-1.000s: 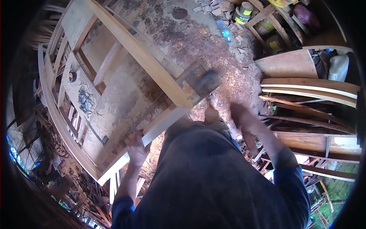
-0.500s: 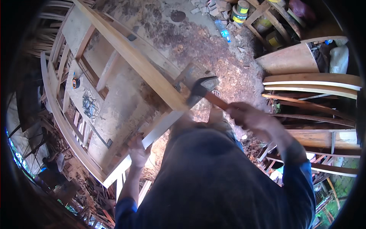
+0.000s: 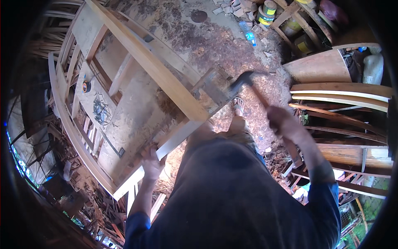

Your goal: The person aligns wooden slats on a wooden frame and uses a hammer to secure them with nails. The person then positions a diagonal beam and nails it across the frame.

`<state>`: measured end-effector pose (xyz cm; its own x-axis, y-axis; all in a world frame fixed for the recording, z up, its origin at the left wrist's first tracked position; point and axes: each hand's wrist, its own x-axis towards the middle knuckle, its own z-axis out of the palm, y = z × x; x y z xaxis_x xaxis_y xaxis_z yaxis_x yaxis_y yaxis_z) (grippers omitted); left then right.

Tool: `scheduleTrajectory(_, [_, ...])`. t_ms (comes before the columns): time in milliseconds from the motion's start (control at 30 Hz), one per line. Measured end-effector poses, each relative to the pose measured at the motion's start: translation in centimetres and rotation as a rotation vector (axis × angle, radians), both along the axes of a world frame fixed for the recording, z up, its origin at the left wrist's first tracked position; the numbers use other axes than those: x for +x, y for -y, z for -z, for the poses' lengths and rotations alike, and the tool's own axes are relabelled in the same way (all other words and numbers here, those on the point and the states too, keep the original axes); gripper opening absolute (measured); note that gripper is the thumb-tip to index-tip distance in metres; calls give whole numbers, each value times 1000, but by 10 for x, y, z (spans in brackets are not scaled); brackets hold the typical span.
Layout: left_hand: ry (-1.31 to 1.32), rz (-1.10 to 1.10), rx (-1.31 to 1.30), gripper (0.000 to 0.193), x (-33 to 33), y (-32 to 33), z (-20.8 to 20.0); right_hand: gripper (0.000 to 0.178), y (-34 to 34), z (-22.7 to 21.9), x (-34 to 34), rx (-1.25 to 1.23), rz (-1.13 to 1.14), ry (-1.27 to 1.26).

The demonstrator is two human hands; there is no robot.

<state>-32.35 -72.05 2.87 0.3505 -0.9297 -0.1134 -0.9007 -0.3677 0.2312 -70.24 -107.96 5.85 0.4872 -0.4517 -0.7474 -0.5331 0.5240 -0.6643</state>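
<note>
My right hand point(image 3: 286, 122) is closed round the handle of a claw hammer point(image 3: 260, 96). The hammer's dark metal head is up and to the left of the hand, in the air right of the bench corner, smeared by motion. My left hand point(image 3: 152, 162) grips the near edge of a pale wooden frame point(image 3: 178, 139), fingers over its top. A long squared timber point(image 3: 153, 68) runs from the far left to the frame's near corner. Left of it, on a board, lie a pile of nails point(image 3: 100, 110), an orange and black tape measure point(image 3: 86, 86) and a metal square point(image 3: 114, 144).
Curved planks point(image 3: 340, 88) are stacked at the right. Paint cans point(image 3: 266, 15) and a plastic bottle point(image 3: 248, 35) stand or lie at the far right on the dirt floor. Wood scraps point(image 3: 89, 199) cover the ground at lower left. My sandalled foot point(image 3: 237, 104) shows below the hammer.
My right hand has drawn the hammer right, away from the timber's end. My left hand keeps its grip on the frame. The whole view has shifted slightly.
</note>
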Motion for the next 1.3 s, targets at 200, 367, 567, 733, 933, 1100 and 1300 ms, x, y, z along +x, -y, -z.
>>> scheduleTrajectory(200, [-58, -20, 17, 41, 7, -7, 4, 42, -25, -6, 40, 134, 271, 3])
scheduleTrajectory(367, [-150, 22, 82, 52, 25, -9, -6, 35, -81, -18, 51, 136, -18, -44])
scheduleTrajectory(567, [-520, 414, 113, 35, 134, 85, -44, 31, -171, -17, 56, 85, 712, 22])
scheduleTrajectory(733, [-117, 854, -567, 48, 126, 246, -39, 33, -277, -26, 109, 149, 1025, 150])
scheduleTrajectory(933, [-54, 1210, -295, 79, 110, 278, 4, 34, -353, -12, 170, 327, 1317, 415])
scheduleTrajectory(1100, [-102, 1194, -243, 68, 103, 276, 7, 30, -377, -18, 213, 216, 1612, 376])
scheduleTrajectory(1300, [-148, 1206, -302, 63, 99, 276, -1, 32, -340, -46, 303, 204, 1629, 463])
